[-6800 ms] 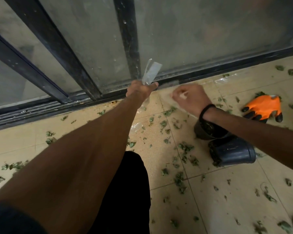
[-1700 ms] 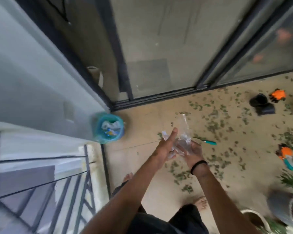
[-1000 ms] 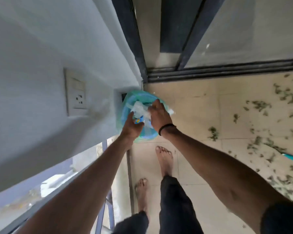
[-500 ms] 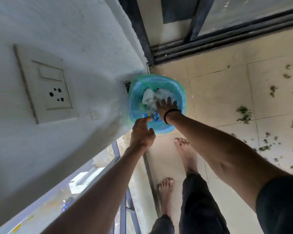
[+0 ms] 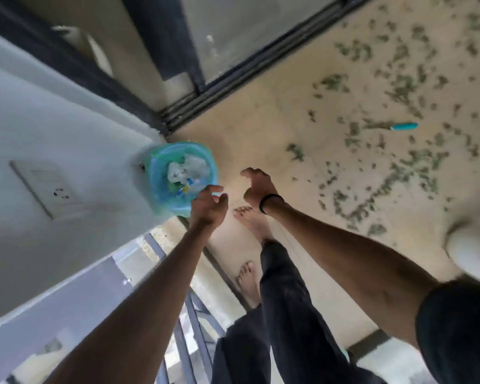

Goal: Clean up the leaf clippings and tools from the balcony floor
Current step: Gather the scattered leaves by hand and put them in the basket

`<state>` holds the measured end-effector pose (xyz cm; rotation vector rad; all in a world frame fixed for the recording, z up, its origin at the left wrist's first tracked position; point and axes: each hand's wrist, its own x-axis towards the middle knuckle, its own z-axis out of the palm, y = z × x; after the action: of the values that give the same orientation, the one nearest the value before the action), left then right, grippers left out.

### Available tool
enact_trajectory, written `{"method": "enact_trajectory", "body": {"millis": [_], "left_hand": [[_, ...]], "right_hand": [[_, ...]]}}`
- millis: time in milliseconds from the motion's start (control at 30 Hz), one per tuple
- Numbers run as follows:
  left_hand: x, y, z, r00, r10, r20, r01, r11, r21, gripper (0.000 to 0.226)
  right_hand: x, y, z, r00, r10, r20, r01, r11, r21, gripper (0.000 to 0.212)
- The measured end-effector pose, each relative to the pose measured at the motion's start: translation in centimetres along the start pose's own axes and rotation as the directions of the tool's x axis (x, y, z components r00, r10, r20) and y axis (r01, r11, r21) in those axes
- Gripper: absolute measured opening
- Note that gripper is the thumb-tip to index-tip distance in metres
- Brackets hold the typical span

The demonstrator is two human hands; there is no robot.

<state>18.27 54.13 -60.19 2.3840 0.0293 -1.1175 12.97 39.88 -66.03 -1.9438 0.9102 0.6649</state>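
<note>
A small bin with a teal liner (image 5: 161, 195) stands in the corner against the white wall, with crumpled clear plastic (image 5: 187, 169) lying on top inside it. My left hand (image 5: 208, 206) hovers at the bin's near right rim, fingers loosely curled and holding nothing. My right hand (image 5: 257, 185) hangs to the right of the bin, above the floor, relaxed and empty. Green leaf clippings (image 5: 399, 87) lie scattered over the beige tiles to the right. A tool with a teal handle (image 5: 403, 126) lies among them.
A white wall with a socket plate (image 5: 46, 187) rises at the left. The sliding door track (image 5: 233, 79) runs along the far side. A balcony railing (image 5: 189, 314) drops away at the lower left. A white pot (image 5: 471, 250) sits at the right edge. My bare feet (image 5: 251, 220) stand beside the bin.
My right hand has come out of the bin, leaving the clear plastic inside. Both hands have drawn back to the right, and the view has swung toward the littered floor.
</note>
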Motion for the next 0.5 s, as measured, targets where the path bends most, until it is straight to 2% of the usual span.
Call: {"method": "enact_trajectory", "body": {"millis": [100,267,400,500], "left_hand": [[-6.2,4.0,3.4,0.991,0.065,0.121,-0.066,0.998,0.007,0.024],[-15.1,7.8,10.0,0.940,0.086,0.329,-0.098,0.995,0.019,0.031],[-19.2,9.1,15.2,0.916,0.110,0.385,-0.136,0.990,0.042,0.025],[-19.6,10.2,19.6,0.922,0.076,0.380,-0.114,0.990,0.078,0.022]], "right_hand": [[-8.0,4.6,-4.1,0.984,0.160,-0.080,-0.150,0.981,0.124,0.060],[-18.5,13.1,-7.9,0.920,0.361,-0.153,-0.294,0.894,0.339,0.046],[-22.7,21.9,-9.7,0.842,0.511,-0.173,-0.394,0.802,0.449,0.047],[-22.9,29.3,-11.1,0.804,0.569,-0.170,-0.441,0.764,0.471,0.042]]}}
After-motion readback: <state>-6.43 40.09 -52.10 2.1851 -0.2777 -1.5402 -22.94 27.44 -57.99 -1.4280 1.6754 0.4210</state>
